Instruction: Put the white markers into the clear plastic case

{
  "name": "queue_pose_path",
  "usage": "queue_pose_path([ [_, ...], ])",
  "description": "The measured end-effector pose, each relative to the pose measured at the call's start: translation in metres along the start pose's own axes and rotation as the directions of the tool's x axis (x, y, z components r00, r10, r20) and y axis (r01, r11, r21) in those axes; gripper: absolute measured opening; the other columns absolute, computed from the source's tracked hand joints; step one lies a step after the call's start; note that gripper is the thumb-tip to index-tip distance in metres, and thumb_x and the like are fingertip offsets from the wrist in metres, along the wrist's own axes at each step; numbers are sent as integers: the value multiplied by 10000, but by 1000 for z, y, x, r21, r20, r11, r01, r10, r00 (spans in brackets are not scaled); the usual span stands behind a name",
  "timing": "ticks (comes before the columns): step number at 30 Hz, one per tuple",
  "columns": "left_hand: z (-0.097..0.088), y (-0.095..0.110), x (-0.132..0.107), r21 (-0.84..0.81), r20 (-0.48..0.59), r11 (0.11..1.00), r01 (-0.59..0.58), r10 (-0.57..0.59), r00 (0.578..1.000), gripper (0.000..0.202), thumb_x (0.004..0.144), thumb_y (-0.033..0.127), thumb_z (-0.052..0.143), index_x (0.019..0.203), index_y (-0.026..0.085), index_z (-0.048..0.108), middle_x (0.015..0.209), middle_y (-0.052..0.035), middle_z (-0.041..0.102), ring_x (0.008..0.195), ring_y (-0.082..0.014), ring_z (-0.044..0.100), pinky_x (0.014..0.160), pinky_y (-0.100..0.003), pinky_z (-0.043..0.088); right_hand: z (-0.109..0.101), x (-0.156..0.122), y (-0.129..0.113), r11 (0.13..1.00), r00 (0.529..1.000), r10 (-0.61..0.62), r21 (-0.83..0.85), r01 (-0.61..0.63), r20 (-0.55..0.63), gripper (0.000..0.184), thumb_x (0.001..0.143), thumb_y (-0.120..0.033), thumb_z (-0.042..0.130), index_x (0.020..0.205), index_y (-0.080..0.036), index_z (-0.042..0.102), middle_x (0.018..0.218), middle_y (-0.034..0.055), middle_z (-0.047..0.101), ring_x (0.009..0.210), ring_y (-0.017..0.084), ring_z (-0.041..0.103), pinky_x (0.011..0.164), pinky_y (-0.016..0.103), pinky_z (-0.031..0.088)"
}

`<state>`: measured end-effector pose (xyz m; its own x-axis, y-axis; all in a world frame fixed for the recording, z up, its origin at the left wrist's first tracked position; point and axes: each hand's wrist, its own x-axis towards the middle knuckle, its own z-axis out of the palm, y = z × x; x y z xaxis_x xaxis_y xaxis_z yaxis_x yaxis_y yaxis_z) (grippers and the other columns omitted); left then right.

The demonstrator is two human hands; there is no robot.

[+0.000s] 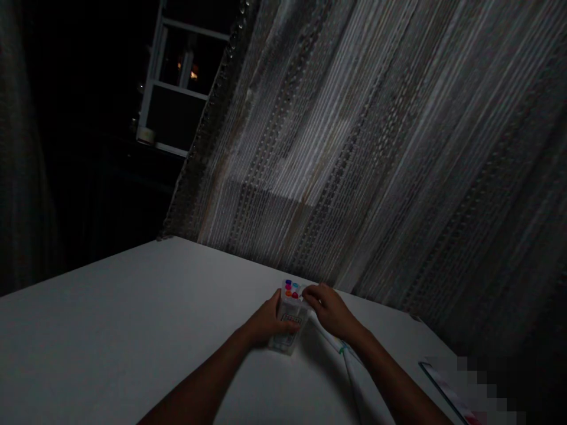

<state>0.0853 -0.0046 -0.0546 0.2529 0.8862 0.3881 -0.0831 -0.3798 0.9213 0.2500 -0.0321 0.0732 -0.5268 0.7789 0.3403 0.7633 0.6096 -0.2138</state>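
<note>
A clear plastic case (295,308) stands tilted over the white table, a printed label on its front. Round coloured ends, purple, pink, orange, red and blue, show at its top; they look like marker caps. My left hand (268,319) is wrapped round the case from the left, thumb across the label. At the case's upper right corner, my right hand (325,304) has its fingers pinched together. What lies between those fingertips is too dark and small to make out.
White paper-like sheets (328,336) with a small green detail lie under my right forearm. A flat, dark-edged item (443,386) is at the table's lower right. A long woven curtain (319,147) hangs behind the white table (133,330); a dark window (181,88) is at upper left.
</note>
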Motion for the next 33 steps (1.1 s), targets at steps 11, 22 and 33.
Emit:
queue_pose_path([
  [11, -1, 1, 0, 21, -1, 1000, -14, 14, 1000, 743, 572, 255, 814, 1209, 188, 437, 1100, -74, 648, 978, -221, 616, 858, -335, 471, 3, 14, -14, 996, 996, -90, -21, 89, -25, 300, 846, -129, 425, 1033, -134, 658, 1076, 123, 660, 1026, 207, 579, 922, 329, 415],
  [22, -3, -4, 1, 37, 7, 999, -30, 30, 1000, 783, 568, 252, 811, 1247, 194, 426, 1101, -76, 642, 988, -231, 607, 864, -342, 464, 2, 9, -18, 980, 996, -91, 182, 86, 19, 334, 827, -144, 432, 1027, -172, 698, 1012, 92, 709, 945, 212, 630, 856, 323, 454],
  [33, -1, -1, 1, 34, 0, 999, -28, 28, 1000, 812, 572, 208, 803, 1277, 182, 402, 1087, -81, 638, 978, -232, 603, 845, -345, 469, 3, 11, -19, 986, 996, -72, 154, 64, 50, 291, 872, -160, 392, 992, -154, 658, 950, 80, 698, 876, 181, 621, 793, 283, 443],
])
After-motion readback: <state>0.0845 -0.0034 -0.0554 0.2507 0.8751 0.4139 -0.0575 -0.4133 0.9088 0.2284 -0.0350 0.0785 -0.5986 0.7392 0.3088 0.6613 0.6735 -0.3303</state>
